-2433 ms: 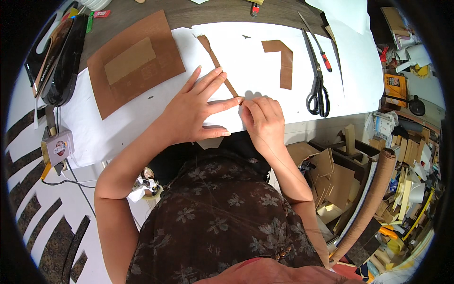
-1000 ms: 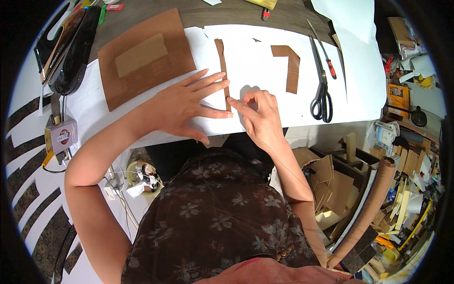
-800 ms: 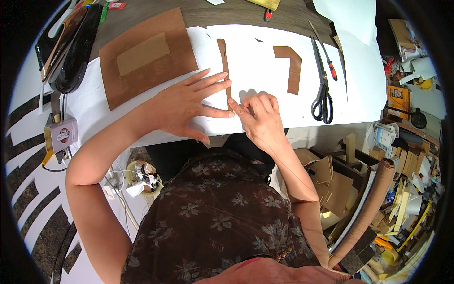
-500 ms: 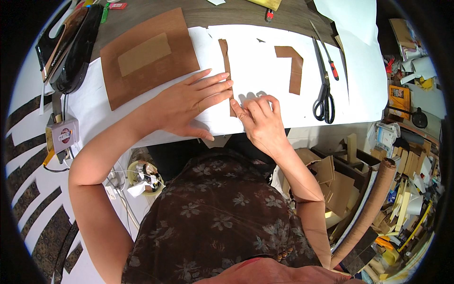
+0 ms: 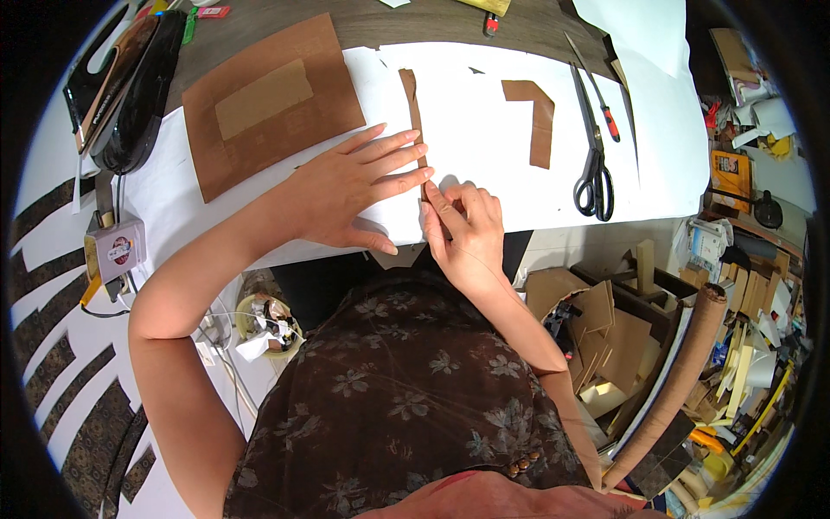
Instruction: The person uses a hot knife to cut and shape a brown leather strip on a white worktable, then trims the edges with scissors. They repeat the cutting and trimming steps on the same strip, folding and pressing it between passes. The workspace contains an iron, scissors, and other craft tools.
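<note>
1. Narrow brown strip, one: we find it on the white sheet, running away from the person, between the brown panel and the hooked brown piece
2. Left hand, palm down: we see fingers spread, gripping nothing, three tips on the strip, presumably as a broad weight so that it cannot skew
3. Right hand: we place its thumb and forefinger at the strip's near end; whether they are clamped on it we cannot tell; so small a contact suits, we judge, fine control of a slim edge
4. White sheet: spread on the dark wooden table, by our reading a pale ground that shows brown edges well
5. Brown panel, bearing a lighter rectangle: we note it flat, partly off the sheet, likely out of the hands' way
6. Hooked brown piece: flat, well apart from the strip
7. Black-handled scissors and red-and-black-handled tool: we list both at the right, handles nearer the person, probably for easy reach
</note>
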`<state>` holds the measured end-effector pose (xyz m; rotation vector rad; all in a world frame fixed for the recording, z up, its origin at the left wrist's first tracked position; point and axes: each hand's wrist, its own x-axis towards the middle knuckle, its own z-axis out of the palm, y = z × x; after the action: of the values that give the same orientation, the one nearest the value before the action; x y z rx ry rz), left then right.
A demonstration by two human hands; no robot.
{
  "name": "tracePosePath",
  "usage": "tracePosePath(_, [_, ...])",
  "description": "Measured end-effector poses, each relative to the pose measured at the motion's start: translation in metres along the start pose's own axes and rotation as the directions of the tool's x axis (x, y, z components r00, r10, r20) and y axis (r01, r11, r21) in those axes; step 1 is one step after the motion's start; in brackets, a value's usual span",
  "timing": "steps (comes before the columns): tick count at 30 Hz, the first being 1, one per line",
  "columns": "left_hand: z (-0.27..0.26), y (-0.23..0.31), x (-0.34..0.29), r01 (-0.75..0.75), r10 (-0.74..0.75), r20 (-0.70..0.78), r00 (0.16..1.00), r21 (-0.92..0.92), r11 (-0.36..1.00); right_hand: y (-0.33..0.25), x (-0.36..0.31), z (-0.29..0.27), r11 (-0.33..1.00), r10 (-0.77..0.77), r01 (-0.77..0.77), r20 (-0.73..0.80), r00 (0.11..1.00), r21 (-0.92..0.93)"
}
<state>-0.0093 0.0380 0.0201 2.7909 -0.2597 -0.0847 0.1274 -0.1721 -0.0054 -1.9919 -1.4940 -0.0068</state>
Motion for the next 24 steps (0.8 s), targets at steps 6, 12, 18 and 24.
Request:
tracePosePath(6, [0.000, 0.001, 0.000, 0.001, -0.001, -0.011, 1.000, 0.000, 1.000, -0.011, -0.003, 0.009, 0.993, 0.121, -0.121, -0.037, 0.992, 0.000])
tracePosePath(12, [0.003, 0.000, 0.000, -0.001, 0.000, -0.034, 0.999, -0.016, 1.000, -0.015, -0.007, 0.006, 0.992, 0.089, -0.090, -0.020, 0.996, -0.092])
tracePosePath(18, [0.004, -0.002, 0.000, -0.005, 0.003, -0.047, 0.999, -0.044, 0.999, -0.017, -0.010, 0.008, 0.985, 0.048, -0.048, -0.003, 0.999, -0.168])
tracePosePath(24, [0.006, -0.003, 0.000, 0.016, -0.021, -0.055, 0.998, -0.093, 0.996, -0.019, -0.010, 0.007, 0.977, -0.015, 0.027, 0.058, 0.998, -0.212])
